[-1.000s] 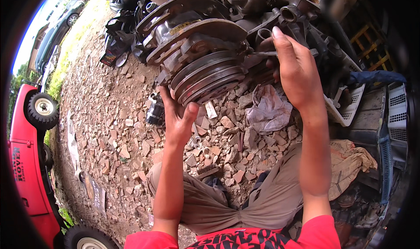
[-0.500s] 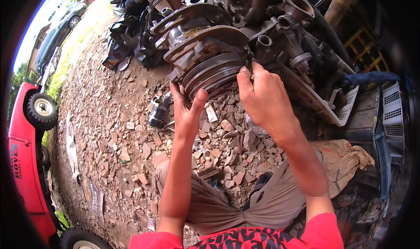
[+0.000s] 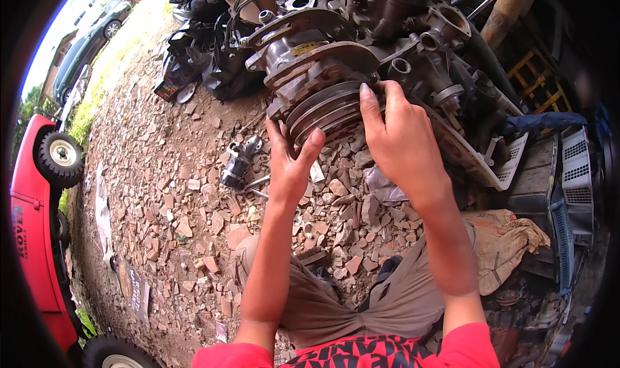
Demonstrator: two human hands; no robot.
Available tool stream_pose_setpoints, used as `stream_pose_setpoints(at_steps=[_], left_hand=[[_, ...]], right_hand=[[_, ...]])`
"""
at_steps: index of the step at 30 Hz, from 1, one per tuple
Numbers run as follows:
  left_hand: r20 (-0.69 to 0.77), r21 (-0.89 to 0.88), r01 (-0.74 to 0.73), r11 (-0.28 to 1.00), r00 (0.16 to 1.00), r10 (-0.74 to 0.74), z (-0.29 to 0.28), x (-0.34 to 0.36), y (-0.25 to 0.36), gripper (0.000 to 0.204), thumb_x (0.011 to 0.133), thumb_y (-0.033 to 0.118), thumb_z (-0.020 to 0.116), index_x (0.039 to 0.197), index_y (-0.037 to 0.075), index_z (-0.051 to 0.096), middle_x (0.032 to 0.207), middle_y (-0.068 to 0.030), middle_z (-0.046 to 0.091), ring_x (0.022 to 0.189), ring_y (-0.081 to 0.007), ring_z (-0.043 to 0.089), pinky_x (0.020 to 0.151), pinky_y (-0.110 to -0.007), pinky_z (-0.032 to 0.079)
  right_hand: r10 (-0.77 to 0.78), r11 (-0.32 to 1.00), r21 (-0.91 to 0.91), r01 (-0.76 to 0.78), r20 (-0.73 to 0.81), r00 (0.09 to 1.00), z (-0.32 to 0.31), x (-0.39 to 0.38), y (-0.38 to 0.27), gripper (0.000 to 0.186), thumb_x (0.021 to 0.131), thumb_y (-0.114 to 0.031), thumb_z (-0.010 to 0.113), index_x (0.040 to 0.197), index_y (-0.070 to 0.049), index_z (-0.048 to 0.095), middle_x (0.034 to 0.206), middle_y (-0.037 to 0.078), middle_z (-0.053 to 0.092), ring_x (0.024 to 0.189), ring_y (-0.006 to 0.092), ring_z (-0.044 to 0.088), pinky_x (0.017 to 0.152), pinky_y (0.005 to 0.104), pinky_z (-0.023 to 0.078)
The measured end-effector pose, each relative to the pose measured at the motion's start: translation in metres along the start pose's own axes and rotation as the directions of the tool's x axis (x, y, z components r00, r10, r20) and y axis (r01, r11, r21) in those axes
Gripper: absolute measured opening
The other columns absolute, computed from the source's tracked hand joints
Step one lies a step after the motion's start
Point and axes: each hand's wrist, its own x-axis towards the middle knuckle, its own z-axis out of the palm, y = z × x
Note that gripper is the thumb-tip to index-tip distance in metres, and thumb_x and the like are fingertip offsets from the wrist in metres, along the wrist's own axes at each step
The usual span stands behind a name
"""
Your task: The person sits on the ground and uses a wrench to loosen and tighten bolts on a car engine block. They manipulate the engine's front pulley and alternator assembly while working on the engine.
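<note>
Between my hands is a heavy metal engine part with a grooved pulley [image 3: 326, 111] at its near end and rusty round plates behind it. My left hand [image 3: 290, 164] cups the pulley's left side, thumb toward me and fingers partly hidden behind the rim. Against the pulley's right side rests my right hand [image 3: 407, 145], its thumb near the top edge and its other fingers bent round out of sight. Beyond the part lies a pile of greasy metal castings [image 3: 400, 9]. Whether the part is lifted or rests on the pile, I cannot tell.
Broken tile and stones [image 3: 181, 206] cover the ground. A small black-and-silver part [image 3: 239, 162] lies left of my left forearm. Black plastic bags [image 3: 219, 58] sit at the far left of the pile. White plastic crates [image 3: 577, 168] stand right; a red vehicle [image 3: 35, 219] is far left.
The engine part with its pulley has shifted slightly right in view, and both hands have moved with it. My left hand keeps its hold; my right thumb sits a little higher.
</note>
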Motion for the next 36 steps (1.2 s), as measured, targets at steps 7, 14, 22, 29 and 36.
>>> stream_pose_setpoints(at_steps=[7,14,22,29,36], left_hand=[[0.044,-0.028,0.064,0.998,0.997,-0.062,-0.011,-0.002,-0.013,0.094,0.092,0.063,0.048,0.15,0.001,0.007,0.142,-0.0199,0.037,0.133,-0.026,0.035,0.112,-0.036,0.023],[0.051,-0.124,0.12,0.985,0.992,-0.114,-0.01,0.0,-0.015,0.099,0.091,0.074,0.027,0.151,0.0,0.001,0.152,-0.0194,0.024,0.139,-0.0278,0.03,0.111,-0.047,0.027],[0.091,-0.033,0.121,0.992,0.989,-0.118,-0.027,-0.005,-0.015,0.101,0.089,0.077,0.026,0.152,0.002,0.0,0.152,-0.0194,0.026,0.138,-0.0284,0.032,0.106,-0.048,0.031],[0.118,0.02,0.115,0.993,0.986,-0.117,-0.035,-0.005,-0.023,0.104,0.089,0.076,0.029,0.151,0.002,-0.007,0.151,-0.0196,0.028,0.137,-0.0298,0.034,0.105,-0.048,0.033],[0.095,0.041,0.098,0.994,0.99,-0.102,-0.039,-0.003,-0.032,0.112,0.084,0.08,0.035,0.151,0.002,-0.01,0.155,-0.0305,0.009,0.142,-0.036,0.023,0.109,-0.045,0.028]], right_hand=[[0.12,0.725,0.679,-0.117,0.042,0.992,0.008,0.011,0.059,0.045,0.101,-0.042,0.043,0.123,-0.005,0.052,0.082,0.007,0.064,0.067,0.0164,0.062,0.06,0.0293,0.049],[0.219,0.099,0.842,-0.53,0.501,0.837,0.033,0.04,0.098,0.026,0.096,-0.034,0.056,0.099,-0.008,0.058,0.068,0.002,0.056,0.048,0.0092,0.047,0.046,0.0242,0.039],[-0.036,-0.325,0.74,-0.589,0.612,0.79,0.043,0.055,0.113,0.018,0.097,-0.022,0.057,0.089,-0.006,0.056,0.07,0.0,0.056,0.049,0.0053,0.046,0.04,0.0216,0.033],[-0.076,-0.42,0.662,-0.621,0.656,0.751,0.038,0.058,0.116,0.019,0.097,-0.02,0.058,0.089,-0.003,0.057,0.072,0.001,0.059,0.054,0.0057,0.055,0.043,0.0173,0.045],[-0.099,-0.515,0.619,-0.593,0.644,0.759,0.036,0.057,0.108,0.021,0.096,-0.02,0.059,0.094,0.001,0.058,0.078,0.005,0.064,0.061,0.0092,0.063,0.051,0.0184,0.056]])
